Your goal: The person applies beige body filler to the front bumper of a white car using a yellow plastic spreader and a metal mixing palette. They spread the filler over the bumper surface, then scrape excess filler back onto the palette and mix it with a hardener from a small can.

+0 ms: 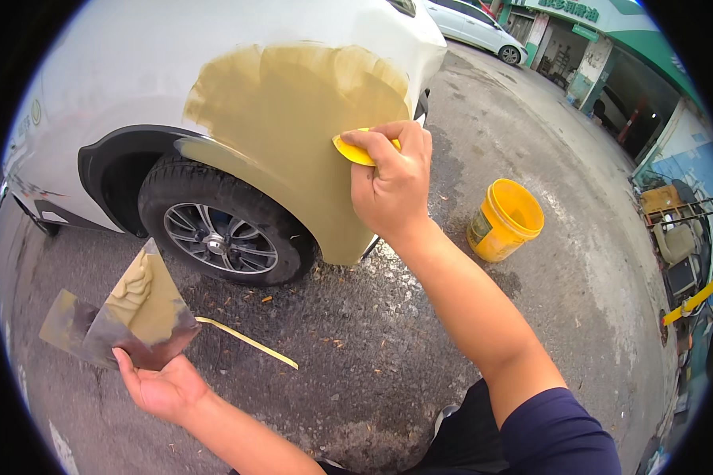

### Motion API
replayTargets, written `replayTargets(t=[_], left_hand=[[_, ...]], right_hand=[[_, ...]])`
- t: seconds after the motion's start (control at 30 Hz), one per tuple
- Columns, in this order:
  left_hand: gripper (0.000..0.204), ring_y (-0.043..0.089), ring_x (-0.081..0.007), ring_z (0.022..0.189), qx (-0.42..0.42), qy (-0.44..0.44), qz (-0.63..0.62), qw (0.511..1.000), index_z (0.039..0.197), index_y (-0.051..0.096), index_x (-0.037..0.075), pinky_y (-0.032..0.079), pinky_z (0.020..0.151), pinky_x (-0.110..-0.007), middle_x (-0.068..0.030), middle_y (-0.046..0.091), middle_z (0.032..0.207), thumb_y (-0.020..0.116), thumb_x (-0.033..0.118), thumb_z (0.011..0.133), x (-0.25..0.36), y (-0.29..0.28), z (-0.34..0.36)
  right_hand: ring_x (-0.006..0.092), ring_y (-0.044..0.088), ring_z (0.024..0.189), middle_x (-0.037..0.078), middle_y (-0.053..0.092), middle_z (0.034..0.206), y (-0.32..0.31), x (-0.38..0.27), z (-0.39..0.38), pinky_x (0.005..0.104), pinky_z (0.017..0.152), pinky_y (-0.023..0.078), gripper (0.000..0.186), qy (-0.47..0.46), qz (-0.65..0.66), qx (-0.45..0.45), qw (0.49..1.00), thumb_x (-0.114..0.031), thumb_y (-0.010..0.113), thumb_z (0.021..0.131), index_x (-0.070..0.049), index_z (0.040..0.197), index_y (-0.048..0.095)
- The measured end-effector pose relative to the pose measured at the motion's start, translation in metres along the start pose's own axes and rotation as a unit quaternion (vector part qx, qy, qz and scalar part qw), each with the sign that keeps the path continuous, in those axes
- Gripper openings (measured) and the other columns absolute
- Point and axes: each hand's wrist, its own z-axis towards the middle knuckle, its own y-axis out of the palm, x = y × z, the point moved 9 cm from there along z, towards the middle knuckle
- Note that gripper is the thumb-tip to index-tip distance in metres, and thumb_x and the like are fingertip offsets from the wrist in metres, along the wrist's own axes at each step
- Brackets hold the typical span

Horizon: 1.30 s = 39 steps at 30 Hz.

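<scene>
My right hand [394,176] is closed on a yellow spreader [358,147] held at the putty-covered panel beside the wheel arch of a white car [127,71]. Tan body filler [273,107] coats a wide patch of that panel, running down along the arch to the lower corner. Low on the left, my left hand [165,386] grips a flat mixing plate [107,336] by its lower edge, thumb on top. A thick mound of filler [144,297] lies on the plate. Left of it shows a smeared flat piece [65,317]; whether it is joined to the plate I cannot tell.
The car's wheel [218,240] is below the arch. A yellow bucket [509,218] stands on the ground to the right. A narrow pale strip [249,342] lies on the pavement. Another car [479,25] and open shopfronts [630,103] are behind; clutter [677,237] lines the right side.
</scene>
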Motion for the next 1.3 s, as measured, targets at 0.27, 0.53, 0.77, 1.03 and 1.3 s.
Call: replayTargets(t=[0.27, 0.53, 0.77, 1.03, 1.3], left_hand=[[0.054, 0.045, -0.0304, 0.139, -0.015, -0.005, -0.018, 1.000, 0.148, 0.041, -0.003, 0.033, 0.118, -0.051, -0.0152, 0.047, 0.151, 0.059, 0.021, 0.103, 0.000, -0.001, 0.001], [0.053, 0.047, -0.0310, 0.137, -0.022, 0.006, 0.016, 1.000, 0.146, 0.044, -0.002, 0.037, 0.114, -0.055, -0.0144, 0.050, 0.147, 0.060, 0.022, 0.102, 0.011, 0.002, -0.005], [0.053, 0.048, -0.0314, 0.136, -0.046, -0.011, 0.009, 0.999, 0.146, 0.044, -0.001, 0.040, 0.110, -0.057, -0.0136, 0.050, 0.147, 0.059, 0.024, 0.102, 0.012, 0.013, -0.019], [0.056, 0.048, -0.0316, 0.136, -0.066, -0.005, 0.028, 0.997, 0.148, 0.042, 0.001, 0.041, 0.108, -0.060, -0.0128, 0.049, 0.149, 0.060, 0.027, 0.102, 0.009, 0.021, -0.032], [0.054, 0.048, -0.0308, 0.136, -0.072, -0.011, 0.018, 0.997, 0.147, 0.043, 0.000, 0.038, 0.111, -0.057, -0.0129, 0.050, 0.148, 0.059, 0.026, 0.103, 0.005, 0.020, -0.030]], right_hand=[[0.0352, 0.053, 0.105, 0.008, 0.059, 0.105, 0.012, -0.006, -0.072, 0.0488, 0.088, 0.045, 0.037, -0.031, 0.001, -0.066, 0.997, -0.004, 0.074, 0.066, -0.017, 0.101, 0.074], [0.0328, 0.058, 0.101, 0.009, 0.060, 0.105, 0.009, 0.015, -0.114, 0.0419, 0.086, 0.050, 0.031, -0.013, -0.003, -0.185, 0.983, -0.001, 0.073, 0.074, -0.015, 0.102, 0.075], [0.0210, 0.065, 0.100, 0.009, 0.064, 0.107, -0.029, 0.110, -0.085, 0.0314, 0.092, 0.051, 0.025, 0.341, 0.167, -0.051, 0.924, 0.000, 0.058, 0.093, -0.006, 0.113, 0.072], [0.0205, 0.064, 0.106, 0.010, 0.062, 0.114, -0.040, 0.088, 0.022, 0.0314, 0.096, 0.050, 0.028, 0.170, 0.199, -0.014, 0.965, 0.000, 0.057, 0.095, -0.009, 0.116, 0.073], [0.0287, 0.058, 0.101, 0.008, 0.063, 0.100, -0.033, 0.045, 0.071, 0.0392, 0.091, 0.049, 0.030, -0.010, 0.045, 0.030, 0.998, -0.002, 0.059, 0.085, -0.015, 0.104, 0.078]])
